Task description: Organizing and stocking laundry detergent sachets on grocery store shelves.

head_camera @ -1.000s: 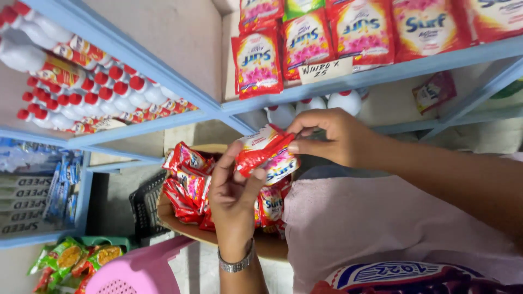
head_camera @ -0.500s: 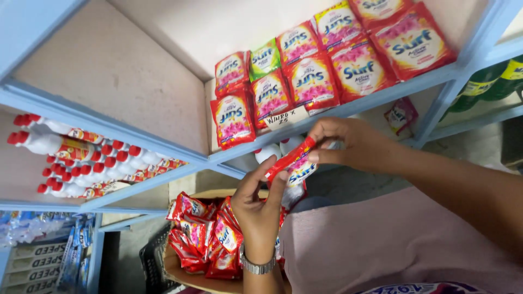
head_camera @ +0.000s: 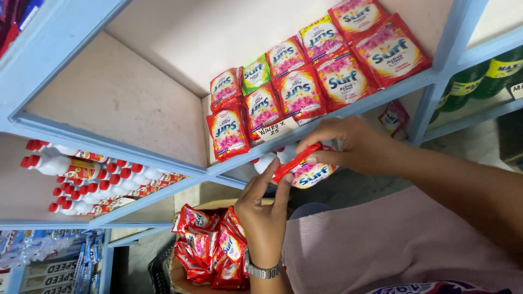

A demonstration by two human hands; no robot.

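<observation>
Both hands are raised to one red detergent sachet (head_camera: pixel 306 170) in front of a blue shelf edge (head_camera: pixel 327 117). My right hand (head_camera: pixel 348 144) pinches the sachet's top edge from the right. My left hand (head_camera: pixel 264 209), with a metal watch at the wrist, touches its lower left corner with thumb and fingers. Below the hands a brown box (head_camera: pixel 180 275) holds several more red sachets (head_camera: pixel 210 245).
The shelf above holds rows of red, pink and green detergent sachets (head_camera: pixel 305 71) with a white handwritten label (head_camera: pixel 271 130). White bottles with red caps (head_camera: pixel 87 174) lie on the left shelf, green bottles (head_camera: pixel 482 73) stand at far right, and blue packets (head_camera: pixel 54 261) sit at lower left.
The view has tilted up, showing more of the sachet shelf. Both hands with the sachet have risen from the box toward the shelf edge.
</observation>
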